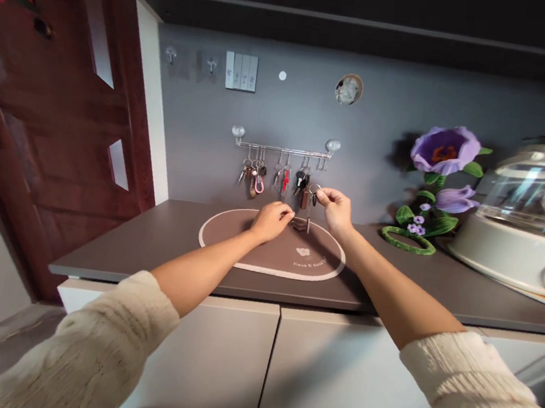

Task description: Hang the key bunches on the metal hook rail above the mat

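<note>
My right hand (334, 211) pinching a key ring (314, 193), left hand (270, 222) just beside it, over a brown oval mat (270, 254)

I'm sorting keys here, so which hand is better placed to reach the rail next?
Probably the right hand. It pinches a key ring up level with the hanging keys, close under the metal rail. The left hand sits lower, over the brown placemat.

The hanging keys (278, 178) are too small to tell apart.
</note>
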Demonstrator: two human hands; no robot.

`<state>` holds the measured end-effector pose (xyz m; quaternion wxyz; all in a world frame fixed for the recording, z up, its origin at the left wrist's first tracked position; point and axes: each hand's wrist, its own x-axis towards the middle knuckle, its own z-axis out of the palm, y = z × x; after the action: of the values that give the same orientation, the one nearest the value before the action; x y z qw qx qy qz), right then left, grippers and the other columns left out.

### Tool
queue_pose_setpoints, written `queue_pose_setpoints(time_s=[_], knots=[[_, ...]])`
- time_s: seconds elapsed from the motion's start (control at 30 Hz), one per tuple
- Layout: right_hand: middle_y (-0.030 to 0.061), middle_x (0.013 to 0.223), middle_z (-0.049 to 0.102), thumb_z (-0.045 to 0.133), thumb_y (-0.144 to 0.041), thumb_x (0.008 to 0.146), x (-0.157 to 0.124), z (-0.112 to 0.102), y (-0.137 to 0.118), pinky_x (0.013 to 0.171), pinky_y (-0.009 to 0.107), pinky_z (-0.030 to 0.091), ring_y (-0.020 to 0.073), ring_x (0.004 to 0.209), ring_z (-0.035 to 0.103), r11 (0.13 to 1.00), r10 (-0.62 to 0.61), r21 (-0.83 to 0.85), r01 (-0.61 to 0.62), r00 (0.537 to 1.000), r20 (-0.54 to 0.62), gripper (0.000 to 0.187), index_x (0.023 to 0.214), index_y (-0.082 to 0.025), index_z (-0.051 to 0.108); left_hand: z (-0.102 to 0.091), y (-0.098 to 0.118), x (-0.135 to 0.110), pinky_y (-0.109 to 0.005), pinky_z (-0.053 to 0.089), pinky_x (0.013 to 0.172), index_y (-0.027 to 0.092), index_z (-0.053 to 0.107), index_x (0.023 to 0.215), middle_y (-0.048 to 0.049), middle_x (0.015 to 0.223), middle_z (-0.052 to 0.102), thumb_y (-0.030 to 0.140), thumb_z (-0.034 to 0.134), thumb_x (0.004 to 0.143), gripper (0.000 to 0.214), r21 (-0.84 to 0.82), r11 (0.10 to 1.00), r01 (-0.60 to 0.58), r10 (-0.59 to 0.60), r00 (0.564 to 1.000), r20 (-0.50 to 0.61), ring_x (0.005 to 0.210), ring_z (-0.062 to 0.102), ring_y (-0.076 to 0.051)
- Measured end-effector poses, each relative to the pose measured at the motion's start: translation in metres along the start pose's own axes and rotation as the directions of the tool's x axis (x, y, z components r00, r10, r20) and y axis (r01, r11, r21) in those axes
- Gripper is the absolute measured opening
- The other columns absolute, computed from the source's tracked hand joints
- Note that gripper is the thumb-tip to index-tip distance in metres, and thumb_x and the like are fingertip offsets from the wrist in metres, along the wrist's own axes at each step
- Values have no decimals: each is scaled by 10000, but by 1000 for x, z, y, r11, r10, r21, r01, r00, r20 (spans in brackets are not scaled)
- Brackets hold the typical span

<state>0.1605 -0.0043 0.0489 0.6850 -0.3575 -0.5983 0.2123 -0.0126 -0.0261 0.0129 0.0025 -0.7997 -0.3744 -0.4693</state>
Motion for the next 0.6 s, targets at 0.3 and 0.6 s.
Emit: queue_pose_setpoints(time_s=[0.3,0.6], knots=[[-35,601,516,659,-394,583,30,1,2,666,272,431,78,575,462,992,41,118,-35,998,-50,280,693,-149,581,1,3,0,-259,405,709,172,636,800,-39,786,610,249,447,823,206,31,1000,-2,2,1000,4,740,532,-140],[-38,595,509,633,-303,597,49,15,-9,579,232,429,69,553,469,975,139,185,-123,988,-74,187,641,-152,532,6,1,1,-269,405,715,181,626,783,-40,797,617,241,440,824,200,47,999,-11,12,1000,-10,756,536,-148]])
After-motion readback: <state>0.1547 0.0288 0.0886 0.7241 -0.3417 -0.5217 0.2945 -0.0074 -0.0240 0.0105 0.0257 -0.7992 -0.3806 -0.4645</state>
